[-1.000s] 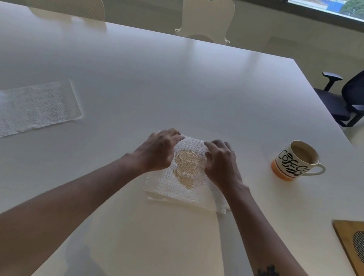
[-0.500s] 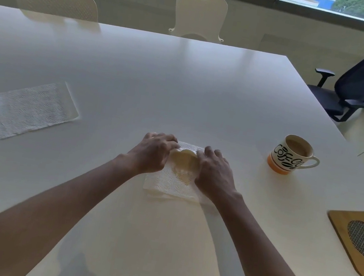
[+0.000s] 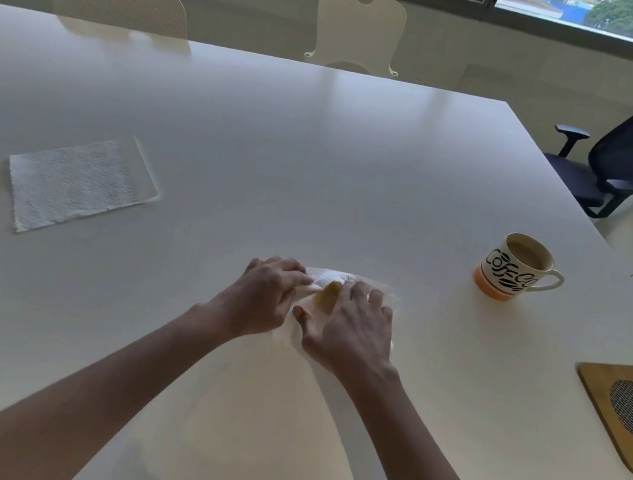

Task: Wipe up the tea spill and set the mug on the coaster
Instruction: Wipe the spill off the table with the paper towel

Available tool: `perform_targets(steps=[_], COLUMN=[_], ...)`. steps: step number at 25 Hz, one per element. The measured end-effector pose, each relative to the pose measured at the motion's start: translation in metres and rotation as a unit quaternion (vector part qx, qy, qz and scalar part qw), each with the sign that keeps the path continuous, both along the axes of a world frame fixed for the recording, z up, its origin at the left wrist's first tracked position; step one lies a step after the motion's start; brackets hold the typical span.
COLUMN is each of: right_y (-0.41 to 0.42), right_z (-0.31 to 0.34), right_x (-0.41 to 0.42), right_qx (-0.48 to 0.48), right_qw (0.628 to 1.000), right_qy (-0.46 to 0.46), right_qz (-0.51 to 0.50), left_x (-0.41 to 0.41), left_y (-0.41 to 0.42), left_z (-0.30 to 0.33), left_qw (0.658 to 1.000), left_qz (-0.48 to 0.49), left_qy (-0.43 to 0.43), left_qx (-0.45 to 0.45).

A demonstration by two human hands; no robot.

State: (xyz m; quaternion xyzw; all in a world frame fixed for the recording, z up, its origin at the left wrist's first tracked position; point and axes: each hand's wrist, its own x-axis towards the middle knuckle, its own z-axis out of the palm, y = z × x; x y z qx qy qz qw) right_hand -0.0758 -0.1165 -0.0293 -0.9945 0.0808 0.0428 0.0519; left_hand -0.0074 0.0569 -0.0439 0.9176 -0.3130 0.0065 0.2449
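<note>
Centrally on the white table, a tea-stained paper towel is bunched between the left hand and the right hand, both closed on it. To the right, the "Coffee" mug, filled with milky tea, is seen upright, well apart from the wooden coaster. A clean paper towel is laid flat at far left.

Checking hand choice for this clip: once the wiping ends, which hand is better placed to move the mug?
Right hand, probably: the mug and coaster both sit on its side; the left hand would cross over.
</note>
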Motion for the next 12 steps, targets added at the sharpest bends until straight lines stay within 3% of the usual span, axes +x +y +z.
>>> perform_targets(steps=[2,6,12], right_y=[0.006,0.016,0.018], right_z=[-0.002,-0.006,-0.008], right_x=[-0.003,-0.002,-0.020], right_qx=[0.031,0.081,0.071], right_qw=[0.999,0.996,0.981], right_qy=[-0.002,-0.047,-0.085], right_qz=[-0.017,0.005,0.158], left_x=[-0.009,-0.020,-0.035], left_y=[0.003,0.014,0.026], left_z=[0.002,0.016,0.020], left_qw=[0.997,0.959,0.938], left_qz=[0.000,0.028,0.126], left_qy=[0.043,0.208,0.144], left_qx=[-0.069,-0.190,-0.289])
